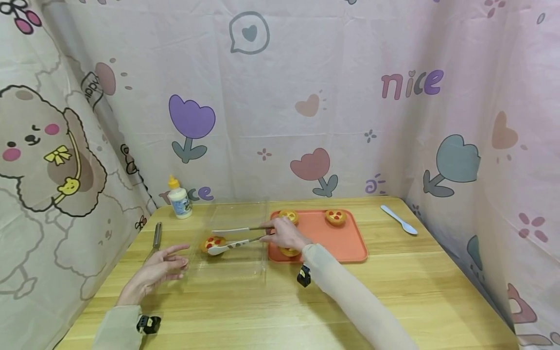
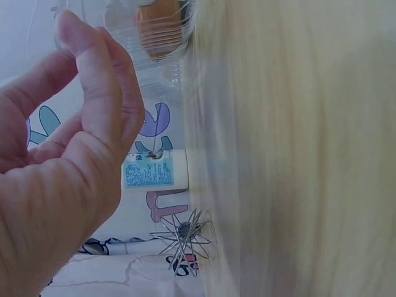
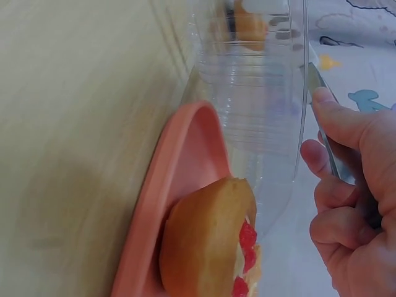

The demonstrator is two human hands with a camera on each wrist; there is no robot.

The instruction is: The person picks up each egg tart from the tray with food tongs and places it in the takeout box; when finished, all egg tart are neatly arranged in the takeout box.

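My right hand (image 1: 286, 234) grips the metal handle of a pair of tongs (image 1: 236, 244) with pale, patterned ends. The tongs reach over the wall of a clear plastic box (image 1: 245, 267). Inside it lies a small pizza-like tart (image 1: 213, 243) with red toppings, between the tong ends; whether both touch it I cannot tell. Beside the box's left side, my left hand (image 1: 159, 272) holds nothing, its fingers loosely bent. An orange tray (image 1: 323, 243) under the right hand bears more tarts, one at the back right (image 1: 336, 217) and one close in the right wrist view (image 3: 207, 241).
A whisk (image 2: 184, 232) lies at the table's left, partly behind my left hand in the head view. A white bottle with a yellow cap (image 1: 180, 199) stands at the back left. On the right lies a light blue spoon (image 1: 399, 220). Patterned curtains (image 1: 271, 97) enclose the table.
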